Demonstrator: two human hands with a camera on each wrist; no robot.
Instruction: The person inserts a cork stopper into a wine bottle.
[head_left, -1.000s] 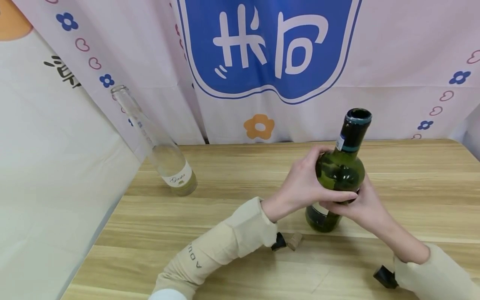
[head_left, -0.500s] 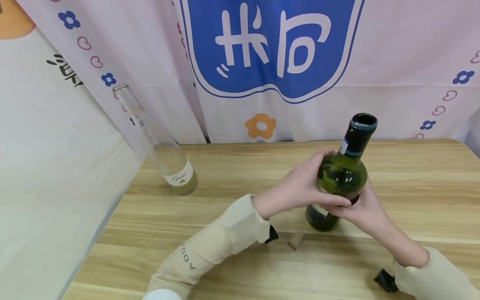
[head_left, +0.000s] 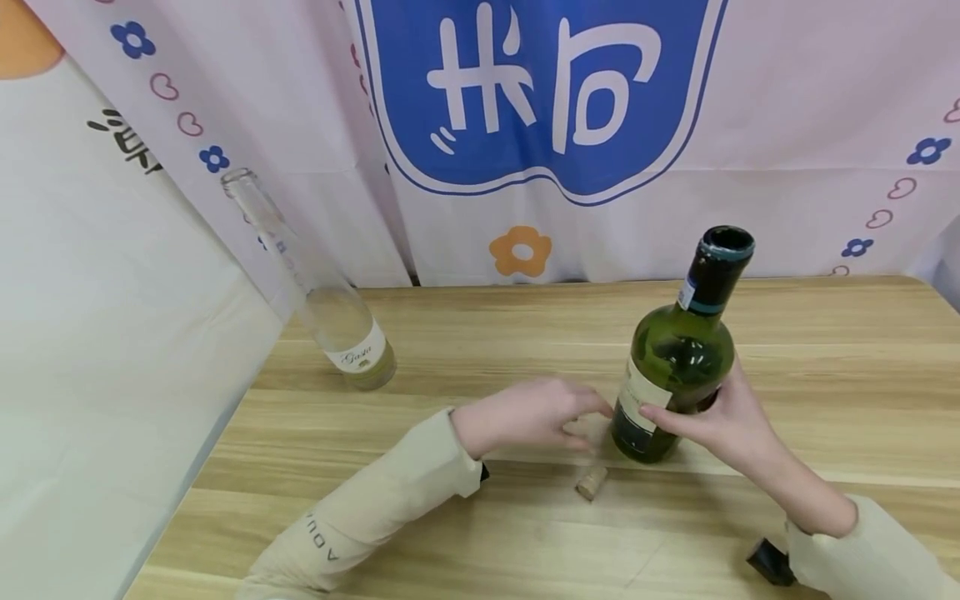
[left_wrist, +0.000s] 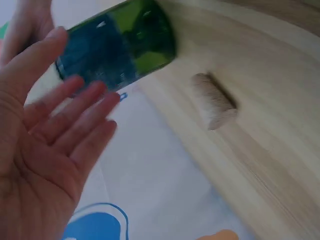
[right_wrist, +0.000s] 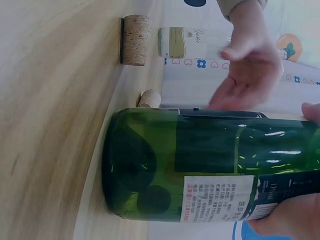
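My right hand [head_left: 731, 425] grips the green wine bottle [head_left: 682, 358] around its body, thumb across the pale label. The bottle's mouth is uncovered and its base is down at the wooden table. Just left of the bottle, my left hand [head_left: 536, 414] is held over the table with fingers loosely extended, holding nothing; the left wrist view shows its bare palm [left_wrist: 45, 170]. A cork [head_left: 592, 482] lies in front of the bottle, below the left fingertips. Two corks show in the right wrist view, one nearer [right_wrist: 135, 40] and one beside the bottle base [right_wrist: 150, 99].
A clear bottle [head_left: 348, 333] with a white label stands at the table's back left. Behind the wooden table [head_left: 480, 333] hangs a printed cloth [head_left: 450, 225]. A black object [head_left: 772, 562] is by the right cuff.
My left hand has let go of the green bottle and moved left and down, uncovering its label. My right hand has kept its grip, and the bottle has leaned slightly rightward.
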